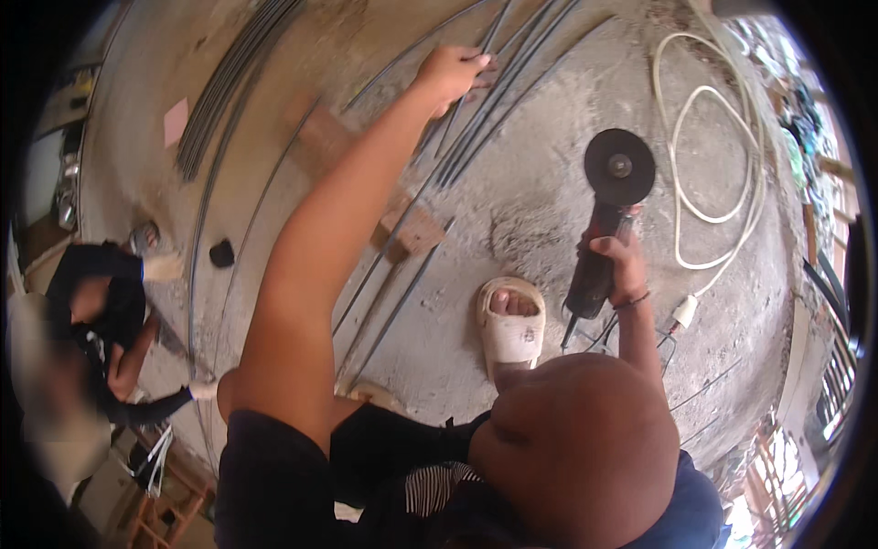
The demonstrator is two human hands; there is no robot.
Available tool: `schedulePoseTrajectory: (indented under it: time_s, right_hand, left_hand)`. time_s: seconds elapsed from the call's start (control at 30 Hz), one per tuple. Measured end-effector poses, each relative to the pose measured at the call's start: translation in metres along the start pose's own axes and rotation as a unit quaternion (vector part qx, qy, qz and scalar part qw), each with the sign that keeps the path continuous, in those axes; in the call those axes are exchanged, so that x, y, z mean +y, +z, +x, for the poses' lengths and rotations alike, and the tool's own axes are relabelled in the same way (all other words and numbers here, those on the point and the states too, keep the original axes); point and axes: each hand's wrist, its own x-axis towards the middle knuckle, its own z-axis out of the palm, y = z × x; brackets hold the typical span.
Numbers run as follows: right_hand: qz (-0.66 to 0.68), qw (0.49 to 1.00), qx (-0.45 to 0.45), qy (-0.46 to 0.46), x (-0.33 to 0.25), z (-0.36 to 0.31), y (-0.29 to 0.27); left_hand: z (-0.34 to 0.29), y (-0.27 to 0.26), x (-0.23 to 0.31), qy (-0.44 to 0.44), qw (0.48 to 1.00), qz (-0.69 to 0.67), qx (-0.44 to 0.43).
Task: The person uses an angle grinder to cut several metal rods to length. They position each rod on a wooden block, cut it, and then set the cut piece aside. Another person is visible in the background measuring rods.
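The grinder is in the right hand, fingers wrapped round its body, above the floor and nearer the floor's right edge than its left. Its long axis slants away from the person, the disc end pointing toward the far edge (its flat face shows), probably to hold it clear of the slipper. The left hand pinches a thin rod, seemingly to steady it. Beyond, a brick lies under another rod, perhaps as a prop; a pale cable loops near the right edge.

Rough concrete floor, bright light at right
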Motion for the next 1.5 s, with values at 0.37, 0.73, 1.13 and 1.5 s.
schedulePoseTrajectory:
  time_s: [0.37, 0.73, 1.13, 1.5]
  right_hand:
    - [-0.010, 1.000, 0.009, -0.004, -0.007, 0.001, -0.007]
    - [-0.012, 1.000, 0.019, -0.001, -0.006, -0.002, -0.005]
    - [-0.046, 0.998, 0.016, -0.036, -0.005, -0.001, 0.002]
    - [-0.055, 0.997, 0.017, -0.042, -0.004, 0.001, 0.002]
  left_hand:
    - [-0.009, 0.026, 0.000, -0.034, 0.997, 0.068, -0.005]
    - [-0.010, 0.026, -0.006, -0.023, 0.995, 0.090, -0.033]
    - [-0.004, 0.032, -0.012, 0.029, 0.984, 0.177, 0.023]
    - [-0.005, 0.029, -0.012, 0.034, 0.979, 0.202, 0.022]
